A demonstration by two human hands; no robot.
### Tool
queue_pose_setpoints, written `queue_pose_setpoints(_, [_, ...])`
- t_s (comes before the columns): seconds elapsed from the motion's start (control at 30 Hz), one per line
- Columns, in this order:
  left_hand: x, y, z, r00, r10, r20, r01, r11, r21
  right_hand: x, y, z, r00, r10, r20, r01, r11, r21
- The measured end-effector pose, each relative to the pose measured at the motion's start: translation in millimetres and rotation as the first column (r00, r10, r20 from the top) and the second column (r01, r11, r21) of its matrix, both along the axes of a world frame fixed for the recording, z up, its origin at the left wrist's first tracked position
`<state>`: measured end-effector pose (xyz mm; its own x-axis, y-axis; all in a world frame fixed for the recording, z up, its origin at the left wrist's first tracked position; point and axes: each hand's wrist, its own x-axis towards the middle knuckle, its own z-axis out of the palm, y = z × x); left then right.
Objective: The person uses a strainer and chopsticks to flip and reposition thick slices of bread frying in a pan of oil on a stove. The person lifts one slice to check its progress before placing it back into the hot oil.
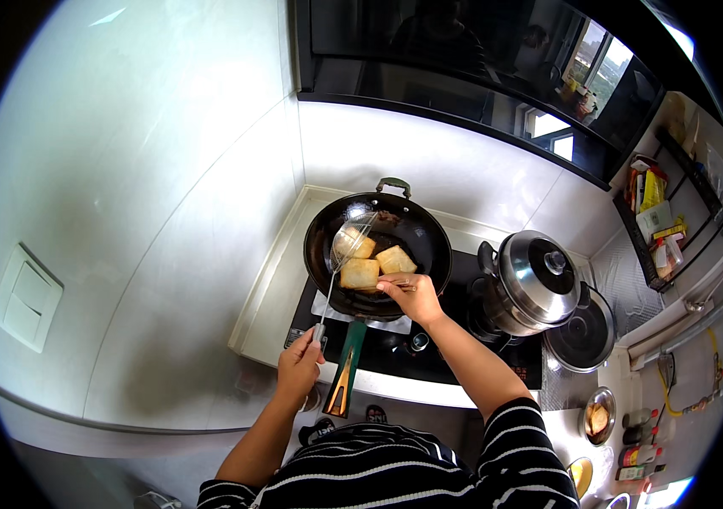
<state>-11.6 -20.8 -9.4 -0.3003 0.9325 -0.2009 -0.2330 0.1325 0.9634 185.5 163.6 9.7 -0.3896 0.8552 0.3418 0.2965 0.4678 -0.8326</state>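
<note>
My left hand (298,366) is closed round the grey grip of a long-handled wire skimmer (331,299). The skimmer's round mesh head lies over the left side of a black wok (419,222), with one golden fried piece (361,246) under or in it; which, I cannot tell. Two more golden square pieces, a left one (360,274) and a right one (396,260), sit beside it in the wok. Over the wok's near right rim, my right hand (416,299) pinches thin brown chopsticks (401,287), mostly covered by the fingers. Their tips are close to the square pieces.
The wok's green handle (351,352) points toward me. On the black cooktop (395,343), right of the wok, stands a lidded steel pot (524,293). A dark round lid or pan (583,332), a steel bowl with food (589,416) and several bottles (635,454) are farther right. A wall (183,237) borders the left.
</note>
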Motion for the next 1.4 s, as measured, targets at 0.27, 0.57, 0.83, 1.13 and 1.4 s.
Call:
queue_pose_setpoints(0.27, [-4,-6,-7,0.999,0.017,-0.040,-0.016,1.000,0.013,32,32,-1,0.927,-0.366,-0.084,0.375,0.913,0.162])
queue_pose_setpoints(0.57, [1,-1,1,1.000,0.005,-0.023,-0.005,1.000,-0.005,50,20,-1,0.917,-0.392,0.072,0.366,0.901,0.235])
queue_pose_setpoints(0.83, [4,4,-1,1.000,-0.023,-0.021,0.023,1.000,-0.009,55,1,30,0.917,-0.395,0.062,0.381,0.910,0.163])
queue_pose_setpoints(1.13, [10,9,-3,0.999,-0.029,-0.016,0.028,1.000,-0.012,58,-2,16,0.944,-0.330,-0.009,0.328,0.933,0.147])
queue_pose_setpoints(1.4, [11,8,-7,0.999,-0.040,0.003,0.040,0.999,-0.010,66,51,-7,0.848,-0.524,-0.072,0.524,0.851,-0.029])
